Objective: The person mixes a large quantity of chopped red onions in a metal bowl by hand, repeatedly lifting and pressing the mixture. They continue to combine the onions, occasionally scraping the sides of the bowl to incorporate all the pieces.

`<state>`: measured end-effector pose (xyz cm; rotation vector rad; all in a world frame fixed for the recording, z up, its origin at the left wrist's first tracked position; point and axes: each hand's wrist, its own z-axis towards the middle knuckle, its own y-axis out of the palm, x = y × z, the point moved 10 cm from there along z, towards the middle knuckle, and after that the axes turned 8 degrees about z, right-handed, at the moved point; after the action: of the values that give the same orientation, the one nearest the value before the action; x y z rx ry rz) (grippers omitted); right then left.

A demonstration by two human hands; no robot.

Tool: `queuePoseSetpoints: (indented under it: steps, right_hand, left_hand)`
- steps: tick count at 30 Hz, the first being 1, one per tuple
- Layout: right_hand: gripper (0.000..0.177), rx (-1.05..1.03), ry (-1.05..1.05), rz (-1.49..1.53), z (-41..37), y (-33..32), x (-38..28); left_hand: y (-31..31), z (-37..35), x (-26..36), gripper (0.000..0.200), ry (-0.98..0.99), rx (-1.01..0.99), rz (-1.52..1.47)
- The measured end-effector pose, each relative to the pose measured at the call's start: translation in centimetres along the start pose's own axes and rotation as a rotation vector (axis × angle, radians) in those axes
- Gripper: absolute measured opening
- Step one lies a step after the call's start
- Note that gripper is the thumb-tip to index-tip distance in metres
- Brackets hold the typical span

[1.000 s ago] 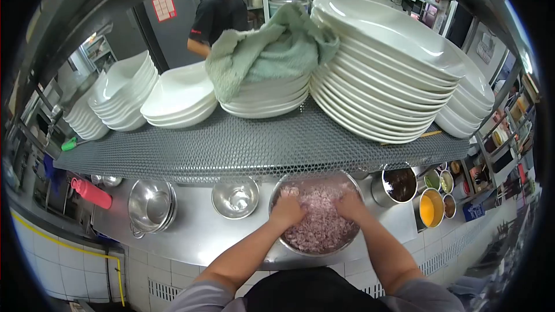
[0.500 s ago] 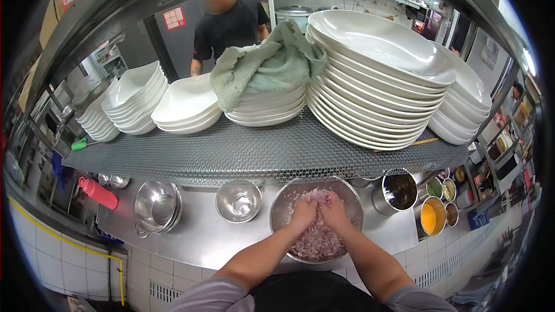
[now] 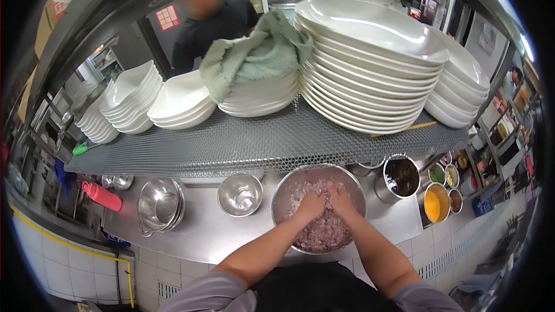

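A large steel mixing bowl (image 3: 279,219) on the counter holds a heap of finely chopped, pinkish-purple pieces that look like chopped red onion (image 3: 322,232). Both my hands are inside the bowl, close together at the far side of the heap. My left hand (image 3: 312,205) is curled into the chopped pieces, its fingertips buried. Beside it, my right hand (image 3: 340,197) also has its fingers closed in the pieces, its thumb side turned toward the left hand. Bits of the chopped food cling to the bowl's inner wall.
Left of the bowl stand a smaller steel bowl (image 3: 240,195), stacked steel bowls (image 3: 159,203) and a red bottle (image 3: 102,196). At right are a pot of dark liquid (image 3: 401,177) and a yellow-filled container (image 3: 436,203). A mesh shelf (image 3: 248,147) with stacked plates (image 3: 370,75) overhangs. A person (image 3: 199,29) stands beyond.
My hands have drawn slightly apart and lower into the chopped pieces. The view has shifted a little, and the person across the shelf leans closer toward the left.
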<state>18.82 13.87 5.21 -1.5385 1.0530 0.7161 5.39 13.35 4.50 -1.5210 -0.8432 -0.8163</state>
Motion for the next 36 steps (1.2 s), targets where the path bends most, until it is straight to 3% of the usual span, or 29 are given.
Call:
queuePoseSetpoints:
  steps: [3, 4, 7, 8, 10, 12, 14, 15, 17, 19, 20, 21, 22, 24, 25, 26, 28, 29, 31, 34, 36]
  right_hand:
    - [0.065, -0.154, -0.034, 0.021, -0.1, 0.4, 0.1]
    - [0.068, -0.161, 0.008, -0.020, -0.3, -0.1, 0.2]
    - [0.051, -0.237, -0.067, 0.106, 0.0, -0.2, 0.0]
    - [0.040, -0.221, -0.084, -0.029, -0.1, -0.3, -0.6]
    - [0.036, -0.183, -0.316, -0.133, 0.3, 0.1, -0.9]
    - [0.037, -0.055, -0.623, -0.570, -0.6, 1.4, -1.7]
    - [0.045, -0.014, -0.678, -0.604, -0.4, 1.9, -1.2]
    - [0.045, -0.039, -0.653, -0.606, -0.8, 1.7, -2.0]
    - [0.055, -0.106, -0.047, -0.342, -0.4, -0.8, -0.7]
    - [0.060, -0.176, 0.058, -0.248, -0.8, -1.0, 0.6]
    - [0.066, -0.226, 0.139, -0.152, -0.9, -1.2, 1.3]
    - [0.071, -0.365, 0.068, -0.223, -1.7, -0.6, 0.6]
    - [0.071, -0.372, 0.068, -0.225, -2.5, -0.8, 1.2]
    - [0.077, -0.309, -0.241, -0.634, -3.7, -0.1, 1.3]
    - [0.077, -0.311, -0.244, -0.633, -3.6, 0.9, 2.4]
    - [0.076, -0.299, -0.195, -0.519, -3.4, 2.0, 4.0]
    - [0.077, -0.279, -0.151, -0.410, -2.3, 4.4, 6.9]
    - [0.075, -0.251, -0.064, -0.113, -1.0, 5.4, 8.8]
    - [0.069, -0.268, 0.116, 0.455, -0.5, 5.8, 8.0]
    - [0.054, -0.195, 0.005, 0.313, -0.2, 3.6, 5.3]
    - [0.051, -0.240, 0.040, 0.296, -1.2, 2.2, 2.9]
  left_hand:
    - [-0.2, -0.1, 3.4, 0.027, 0.201, -0.117, 0.049]
    - [0.0, 0.1, 3.2, 0.028, 0.145, -0.190, 0.019]
    - [0.2, 0.4, 2.5, 0.027, 0.070, -0.299, -0.040]
    - [-1.2, 0.1, 4.4, 0.030, 0.097, -0.273, 0.123]
    - [-1.1, 1.2, 3.1, 0.033, 0.098, -0.214, 0.166]
    - [-1.2, 1.7, 3.3, 0.031, 0.146, -0.136, 0.194]
    - [-1.5, 2.0, 3.6, 0.034, 0.230, -0.085, 0.250]
    - [-2.5, 1.4, 4.1, 0.040, 0.212, 0.012, 0.295]
    - [-3.1, 1.5, 2.8, 0.047, 0.119, 0.019, 0.253]
    - [-3.9, 1.5, 0.8, 0.048, 0.008, -0.035, 0.225]
    - [-3.3, 1.2, -0.4, 0.049, -0.067, -0.196, 0.334]
    - [-2.4, 0.6, -1.6, 0.050, -0.142, -0.355, 0.440]
    - [-2.2, 0.2, -2.5, 0.050, -0.148, -0.353, 0.438]
    - [-0.6, -1.4, -3.3, 0.052, 0.115, -0.370, 0.769]
    - [1.0, -2.8, -2.3, 0.052, 0.275, -0.411, 0.942]
    - [2.1, -2.8, -2.9, 0.052, 0.274, -0.411, 0.943]
    - [2.5, -1.4, -5.7, 0.052, -0.096, -0.261, 0.273]
    - [4.9, -1.8, -7.9, 0.052, -0.466, -0.394, -0.165]
    - [5.3, -0.2, -7.7, 0.052, -0.425, -0.341, -0.291]
    - [3.5, 0.6, -6.0, 0.048, -0.350, -0.259, -0.431]
    - [1.4, 1.0, -3.1, 0.044, -0.154, -0.232, -0.276]
